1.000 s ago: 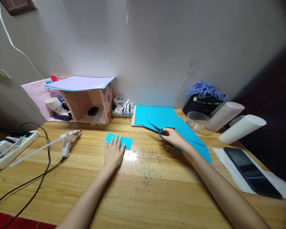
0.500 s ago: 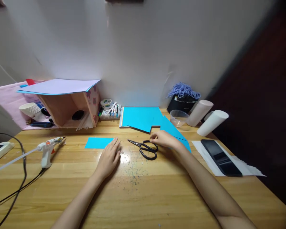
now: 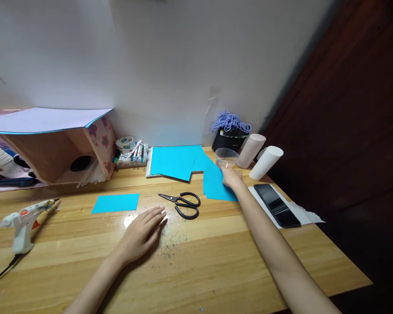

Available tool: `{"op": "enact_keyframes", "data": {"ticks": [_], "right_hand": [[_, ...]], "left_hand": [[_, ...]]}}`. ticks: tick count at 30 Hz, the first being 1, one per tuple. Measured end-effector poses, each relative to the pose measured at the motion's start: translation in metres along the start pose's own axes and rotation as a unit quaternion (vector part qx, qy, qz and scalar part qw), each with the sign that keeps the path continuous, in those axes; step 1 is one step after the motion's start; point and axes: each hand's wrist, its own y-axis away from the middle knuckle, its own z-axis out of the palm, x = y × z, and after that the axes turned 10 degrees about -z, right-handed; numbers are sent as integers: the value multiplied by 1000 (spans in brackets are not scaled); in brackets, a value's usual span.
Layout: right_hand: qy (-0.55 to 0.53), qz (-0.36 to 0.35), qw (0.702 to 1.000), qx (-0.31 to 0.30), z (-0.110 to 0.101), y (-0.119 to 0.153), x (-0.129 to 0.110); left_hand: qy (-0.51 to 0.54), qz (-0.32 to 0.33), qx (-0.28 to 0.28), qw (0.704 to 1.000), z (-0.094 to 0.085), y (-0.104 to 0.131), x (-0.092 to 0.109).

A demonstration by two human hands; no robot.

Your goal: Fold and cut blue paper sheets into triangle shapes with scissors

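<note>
My left hand (image 3: 142,233) lies palm down on the wooden table, fingers extended and holding nothing. Between it and a small blue paper rectangle (image 3: 116,203) there is a narrow gap. Black-handled scissors (image 3: 183,201) lie beyond my left fingertips, blades pointing left and touched by neither hand. Farther right, my right hand (image 3: 232,176) has its fingers bent on the right edge of a blue paper piece (image 3: 214,183), just in front of a clear plastic cup (image 3: 227,157). The fingertips are partly hidden.
A stack of blue sheets (image 3: 175,161) lies by the wall. Markers (image 3: 136,153) and an open box (image 3: 100,144) stand left of it; a glue gun (image 3: 24,224) is at far left. White rolls (image 3: 267,162) and a phone (image 3: 277,205) are on the right.
My right hand has left the scissors' handle and moved right and away to the blue paper piece. My left hand has slid back off the blue rectangle. The view has turned right.
</note>
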Motion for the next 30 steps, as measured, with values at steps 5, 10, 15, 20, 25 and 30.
{"op": "enact_keyframes", "data": {"ticks": [5,10,15,20,25,30], "right_hand": [[-8,-5,1000,3,0,-5,9],[-40,-38,998,5,-2,-6,15],[-103,-89,989,52,-25,-1,12],[-344,-180,905,174,-63,25,-9],[-445,-260,856,41,-73,50,-49],[-420,-371,818,-126,-55,55,-87]], "left_hand": [[17,-15,3,1000,0,0,-4],[31,-30,3,999,-5,0,-4],[61,-45,7,997,-7,1,-3],[126,-83,15,988,-7,4,-3],[335,-171,-24,926,-8,7,0],[533,-231,-50,813,-13,6,-10]]}}
